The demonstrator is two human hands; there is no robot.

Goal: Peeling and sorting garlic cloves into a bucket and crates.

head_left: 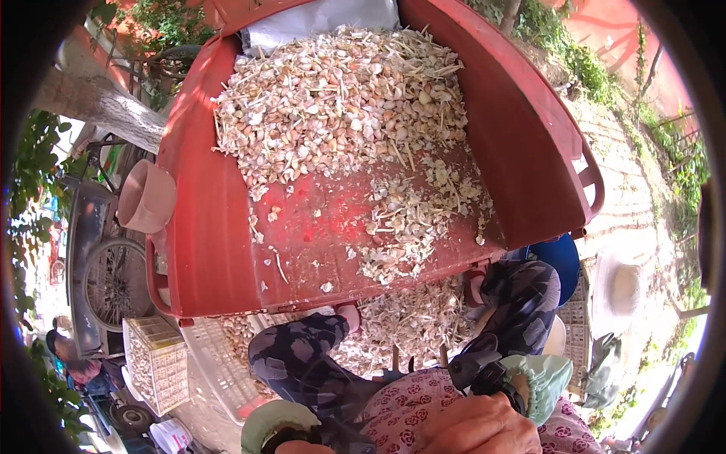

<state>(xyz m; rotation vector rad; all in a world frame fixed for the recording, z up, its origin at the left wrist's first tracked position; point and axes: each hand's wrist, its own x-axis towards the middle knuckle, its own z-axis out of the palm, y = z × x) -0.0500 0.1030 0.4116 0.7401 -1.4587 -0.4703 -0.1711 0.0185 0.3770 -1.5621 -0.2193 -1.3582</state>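
Observation:
At the bottom edge, close to the flower-patterned apron (pixel 414 400), is my right hand (pixel 482 425). Its back faces up, its fingers are hidden, and any thing held is out of sight. Only a sliver of my left hand (pixel 303 447) shows past its pale green sleeve cuff (pixel 278 423). Dark straps circle both wrists. Before me stands an open red metal cart bed (pixel 317 227). A large heap of loose garlic cloves (pixel 334 108), mixed with skins and stalks, fills its far part. Papery garlic skins (pixel 405 227) trail toward the near lip on the right.
Garlic waste (pixel 417 312) covers the ground between my knees. A plastic crate (pixel 164 363) of garlic stands at the left, beside a long pale crate (pixel 212 363). A pinkish bucket (pixel 147 196) hangs by the cart's left wall. A person (pixel 79 363) is at far left.

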